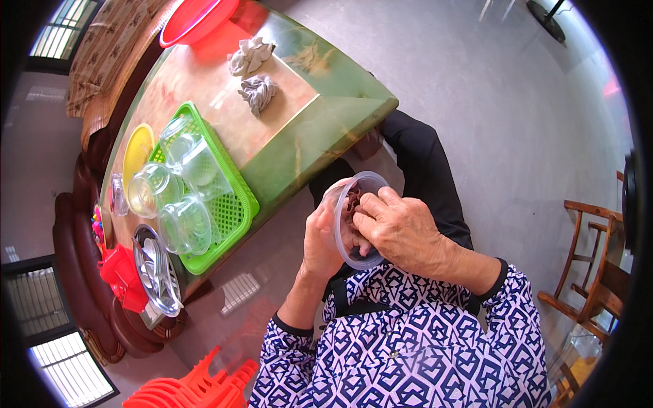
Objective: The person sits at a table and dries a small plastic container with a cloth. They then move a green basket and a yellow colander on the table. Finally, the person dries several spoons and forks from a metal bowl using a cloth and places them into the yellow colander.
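My left hand (pixel 321 239) holds a clear round plastic container (pixel 361 220) from its far left side, tilted above my lap. The fingers of my right hand (pixel 395 227) reach into its mouth and touch a dark reddish-brown piece of something (pixel 353 199), perhaps cloth; whether they pinch it I cannot tell. On the table to the left, a green plastic basket (pixel 248 196) bears several clear plastic containers (pixel 186 224). Two crumpled grey cloths (pixel 258 94) (pixel 250 55) lie beyond it.
The stone-topped table (pixel 326 122) has its corner close to my knees. On it are a red basin (pixel 196 23), a yellow plate (pixel 137 150) and a metal tray of spoons (pixel 155 270). Red plastic stools (pixel 204 382) stand at lower left, a wooden chair (pixel 594 260) at right.
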Demonstrator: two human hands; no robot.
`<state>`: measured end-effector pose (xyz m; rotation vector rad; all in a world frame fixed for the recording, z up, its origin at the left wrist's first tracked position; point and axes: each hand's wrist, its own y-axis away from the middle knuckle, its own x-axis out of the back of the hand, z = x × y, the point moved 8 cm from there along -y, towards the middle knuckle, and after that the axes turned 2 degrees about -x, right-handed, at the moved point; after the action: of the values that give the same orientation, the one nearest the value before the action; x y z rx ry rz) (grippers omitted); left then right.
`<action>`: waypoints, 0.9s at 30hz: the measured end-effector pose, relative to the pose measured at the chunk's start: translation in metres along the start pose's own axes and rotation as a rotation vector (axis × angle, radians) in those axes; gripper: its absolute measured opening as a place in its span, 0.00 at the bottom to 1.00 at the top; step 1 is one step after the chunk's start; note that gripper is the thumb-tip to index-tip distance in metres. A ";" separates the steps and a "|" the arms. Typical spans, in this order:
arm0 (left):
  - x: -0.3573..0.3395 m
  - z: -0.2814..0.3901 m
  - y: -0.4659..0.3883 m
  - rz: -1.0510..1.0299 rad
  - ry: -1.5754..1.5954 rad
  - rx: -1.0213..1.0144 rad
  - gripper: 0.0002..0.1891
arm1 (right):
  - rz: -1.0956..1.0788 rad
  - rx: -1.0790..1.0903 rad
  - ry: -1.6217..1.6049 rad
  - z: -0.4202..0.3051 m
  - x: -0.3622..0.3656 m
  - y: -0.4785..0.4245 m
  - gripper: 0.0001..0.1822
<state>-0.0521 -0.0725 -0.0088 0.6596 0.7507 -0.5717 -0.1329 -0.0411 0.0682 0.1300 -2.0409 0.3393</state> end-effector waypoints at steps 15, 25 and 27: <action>0.003 0.010 0.011 0.063 -0.218 -0.185 0.37 | 0.099 -0.066 -0.130 -0.007 -0.007 -0.012 0.08; 0.000 0.011 0.013 0.057 0.088 -0.276 0.34 | 0.188 -0.127 -0.015 -0.007 0.000 -0.016 0.10; -0.008 0.015 0.013 0.067 0.111 -0.292 0.29 | 0.222 -0.148 0.031 -0.008 0.002 -0.017 0.08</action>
<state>-0.0418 -0.0728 0.0095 0.4463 0.8923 -0.3568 -0.1230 -0.0549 0.0769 -0.1929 -2.0453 0.3237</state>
